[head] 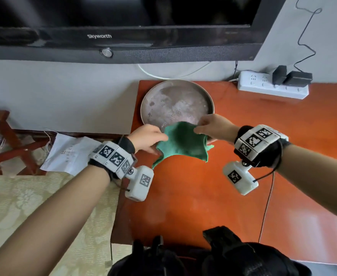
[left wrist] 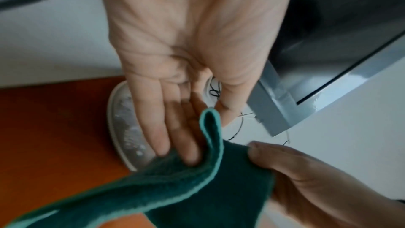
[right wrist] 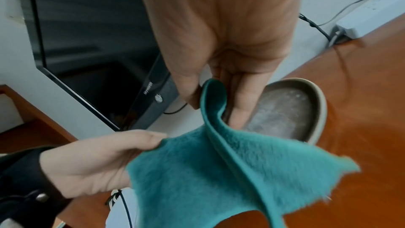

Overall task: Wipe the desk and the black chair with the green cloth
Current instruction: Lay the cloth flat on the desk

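Both hands hold the green cloth (head: 180, 142) up in the air, just above the orange worktop (head: 213, 196) and at the near rim of the round basin (head: 177, 102) of cloudy water. The left hand (head: 148, 138) pinches one edge between thumb and fingers; the right hand (head: 213, 126) pinches the opposite edge, so each grip is clamped on the cloth, which sags between them. The step looks like spreading or folding the cloth before wiping. To do it well, fold it into a flat pad that fills the palm, lay it down at the far side near the basin, and wipe in overlapping strokes, keeping clear of the power strip (head: 273, 87) and its cables
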